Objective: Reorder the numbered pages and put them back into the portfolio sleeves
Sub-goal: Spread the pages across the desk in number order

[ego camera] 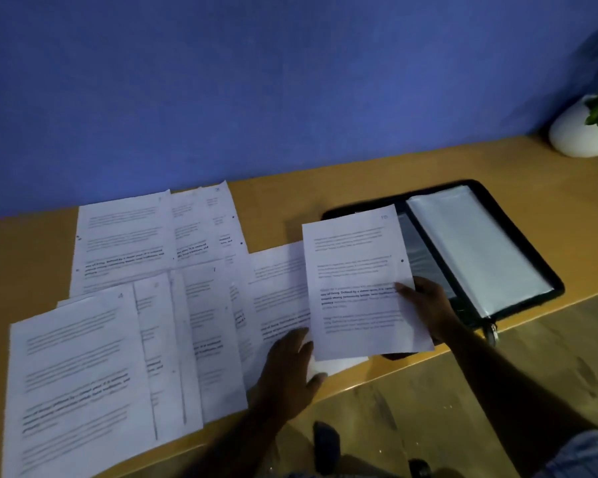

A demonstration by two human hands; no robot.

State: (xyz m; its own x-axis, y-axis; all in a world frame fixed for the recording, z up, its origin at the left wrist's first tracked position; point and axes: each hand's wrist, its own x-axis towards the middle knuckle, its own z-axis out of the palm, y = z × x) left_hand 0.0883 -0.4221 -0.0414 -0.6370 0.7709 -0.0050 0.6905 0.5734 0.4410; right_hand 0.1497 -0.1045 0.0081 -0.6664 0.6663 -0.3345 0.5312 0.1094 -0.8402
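Your right hand [427,307] pinches one page [356,281] at its right edge, thumb on the printed face and fingers curled out of sight beneath. The page is lifted and tilted, and its far right corner overlaps the left half of the open portfolio [529,257]. A number is printed in that corner, too blurred to read.

Your left hand [290,369] lies relaxed, fingers fairly straight, on a sheet just left of the held page. Its fingertips sit near that page's lower left corner, and its thumb is close to the table's front edge.

Beyond your right hand, the portfolio lies flat with its clear sleeves [473,243] fanned over its right half. Its near corner reaches the front edge of the table [359,188], and a zip pull [491,332] hangs over that edge just right of your right wrist.

To the left of your left hand, the other pages [125,236] are spread in two overlapping rows. The far row reaches almost to the blue wall [256,81], and the near row's sheets overhang the front edge.

Bare table shows between the far row and the portfolio, ahead of both hands, and again beyond the portfolio to the right. There a white pot [580,132] stands against the wall, well apart from your right hand. Floor [428,408] lies below the front edge.
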